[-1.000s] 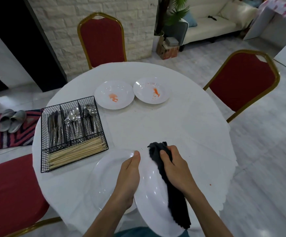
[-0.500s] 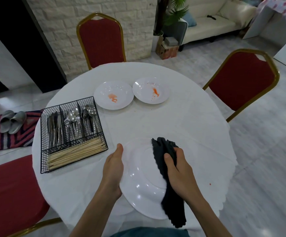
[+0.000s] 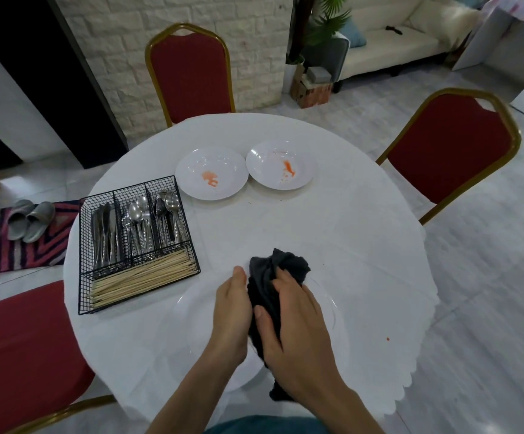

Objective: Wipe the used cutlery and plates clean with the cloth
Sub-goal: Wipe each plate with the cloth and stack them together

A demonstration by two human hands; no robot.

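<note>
**Clerk:** First entry, the table (image 3: 348, 227)?

**Onlooker:** Round, under a white cover. Three red chairs stand around it: one at the far edge (image 3: 192, 64), one at the right edge (image 3: 448, 145), one at the near left (image 3: 19, 355).

**Clerk:** Hands?

**Onlooker:** Both are at the near edge, close together. The right hand (image 3: 298, 336) has its fingers and thumb curled round a dark cloth (image 3: 274, 267), which bunches above the knuckles and trails below the wrist. The left hand (image 3: 232, 314) touches the cloth from the left, thumb straight. Its fingers are hidden, so I cannot tell what it grips.

**Clerk:** What lies beneath them?

**Onlooker:** A white plate (image 3: 325, 303), its outline faint against the cover.

**Clerk:** Soiled items?

**Onlooker:** Two white plates side by side toward the far edge, almost touching. The left plate (image 3: 196, 164) has an orange smear at its centre; the right plate (image 3: 265, 173) has a streak and specks.

**Clerk:** Cutlery?

**Onlooker:** A black wire basket (image 3: 86, 245) sits at the left edge. Knives (image 3: 104, 233) fill its left compartment, spoons (image 3: 138, 220) the middle and right ones, and wooden sticks (image 3: 142, 277) the long front one.
</note>
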